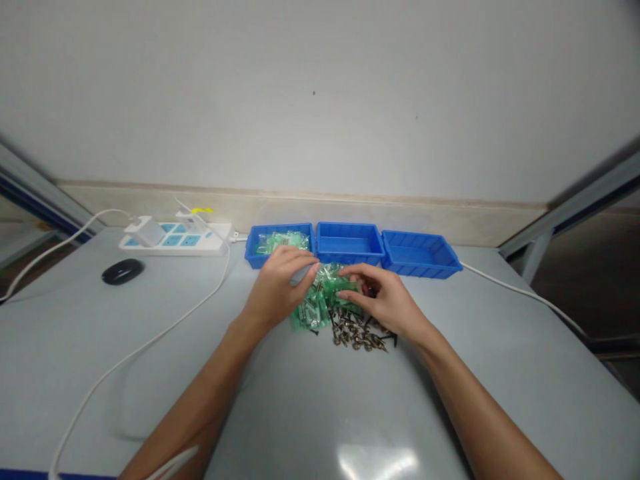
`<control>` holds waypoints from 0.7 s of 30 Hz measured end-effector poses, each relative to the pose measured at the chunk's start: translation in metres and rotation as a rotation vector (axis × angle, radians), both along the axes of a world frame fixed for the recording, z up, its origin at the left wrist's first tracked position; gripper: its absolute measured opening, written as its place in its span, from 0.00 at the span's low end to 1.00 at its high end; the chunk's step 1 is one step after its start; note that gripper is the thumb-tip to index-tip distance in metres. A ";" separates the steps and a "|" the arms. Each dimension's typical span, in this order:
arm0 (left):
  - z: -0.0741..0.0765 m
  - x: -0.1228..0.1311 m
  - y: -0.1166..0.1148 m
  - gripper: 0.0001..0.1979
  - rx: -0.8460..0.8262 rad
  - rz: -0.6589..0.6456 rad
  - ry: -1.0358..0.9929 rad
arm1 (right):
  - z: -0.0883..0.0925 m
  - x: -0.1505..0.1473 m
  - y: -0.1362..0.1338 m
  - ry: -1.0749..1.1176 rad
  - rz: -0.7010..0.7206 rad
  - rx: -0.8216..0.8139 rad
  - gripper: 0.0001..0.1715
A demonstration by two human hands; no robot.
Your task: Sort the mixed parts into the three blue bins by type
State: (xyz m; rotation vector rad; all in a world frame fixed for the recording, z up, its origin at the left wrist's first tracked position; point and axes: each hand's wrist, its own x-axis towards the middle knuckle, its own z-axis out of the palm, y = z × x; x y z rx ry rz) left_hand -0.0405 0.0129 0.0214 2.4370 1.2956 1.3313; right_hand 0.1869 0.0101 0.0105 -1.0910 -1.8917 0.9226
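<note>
Two bare hands, both yours, come in over the grey bench (310,413) in the head view. Your left hand (276,287) is above the left side of a loose pile of green packets (311,312), its thumb and forefinger tips close together; you cannot tell from here whether they pinch anything. Your right hand (389,300) is at the pile's right side, its thumb and forefinger parted, with green plastic showing between them; whether those fingers grip a packet cannot be told.

Just in front of the packets, on your side, lies a heap of small metal screws (353,331), partly under your right hand. Behind the pile you have three blue trays in a row: the left tray (251,259) holds more green packets, and next to it stand the middle tray (350,238) and the right tray (423,253), set at a slight angle. To your left are a white power strip (216,247) with plugs in it, a black mouse (123,271) and a white cable (165,327) curving across the bench towards you.
</note>
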 end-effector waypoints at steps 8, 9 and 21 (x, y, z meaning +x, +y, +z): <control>0.007 0.016 -0.012 0.21 -0.655 -0.287 -0.454 | 0.006 -0.006 0.000 0.475 -0.166 -0.168 0.18; 0.006 0.017 -0.013 0.22 -0.698 -0.313 -0.491 | 0.007 -0.007 0.000 0.500 -0.161 -0.182 0.18; 0.008 -0.014 0.007 0.05 0.092 0.234 -0.223 | 0.001 -0.009 0.002 0.315 -0.304 -0.015 0.17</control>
